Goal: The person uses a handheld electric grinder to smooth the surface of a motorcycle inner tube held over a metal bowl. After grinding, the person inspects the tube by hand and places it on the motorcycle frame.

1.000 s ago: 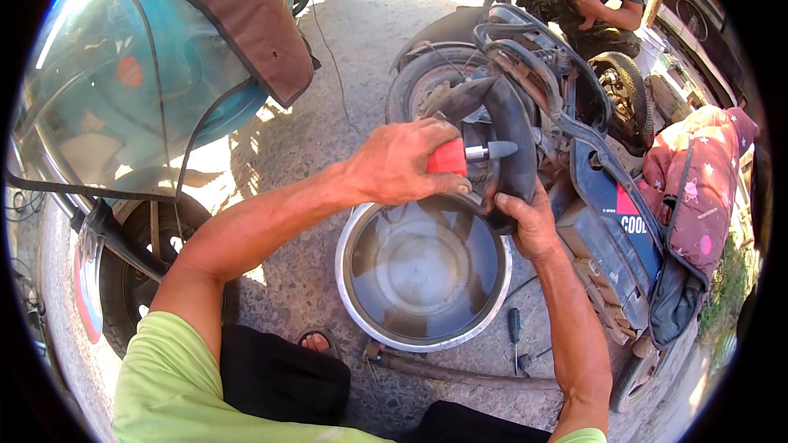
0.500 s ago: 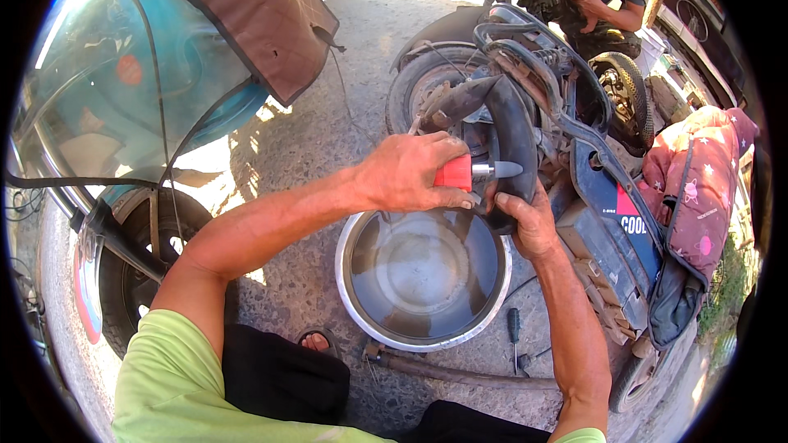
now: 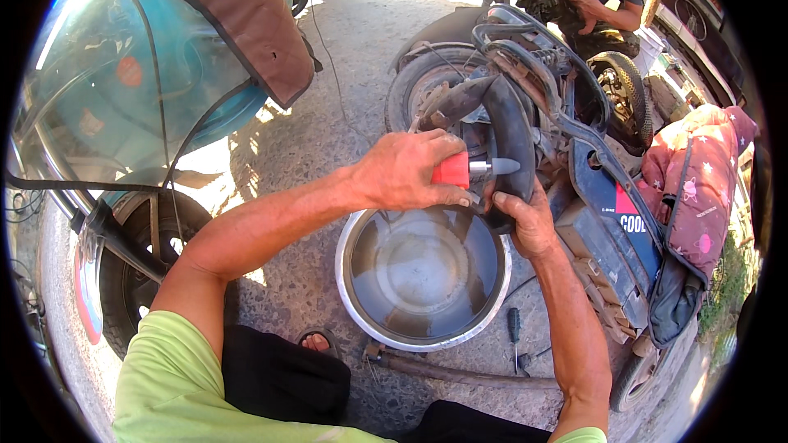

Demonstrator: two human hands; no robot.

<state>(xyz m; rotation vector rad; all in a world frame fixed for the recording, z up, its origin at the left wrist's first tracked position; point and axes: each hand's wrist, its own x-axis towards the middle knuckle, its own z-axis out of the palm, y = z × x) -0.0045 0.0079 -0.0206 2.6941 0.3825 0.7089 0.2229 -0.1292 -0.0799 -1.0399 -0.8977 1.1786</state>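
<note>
My left hand (image 3: pixel 408 171) is wrapped round a red hand-held rotary grinder (image 3: pixel 453 171), its grey cone-shaped tip (image 3: pixel 506 166) pointing right against, or just in front of, a black rubber inner tube (image 3: pixel 510 127). From below, my right hand (image 3: pixel 529 220) grips the tube's lower end, thumb on top and fingers partly hidden behind. The tube bends up and over to the left in a folded loop. Beneath both hands stands a round metal basin (image 3: pixel 419 344) with water in it; neither hand touches the water.
A motorbike (image 3: pixel 525 57) lies beyond the basin, its wheel off the rim of the tube. Right of it are a pink jacket (image 3: pixel 698 197) and a dark blue box (image 3: pixel 611 197). A screwdriver (image 3: pixel 515 328) and a bar (image 3: pixel 460 371) lie nearby. Another person (image 3: pixel 587 0) sits far right.
The brown cover at the upper left has swung a little to the left. Both hands, the grinder and the tube stay almost in place, shifted only very slightly left.
</note>
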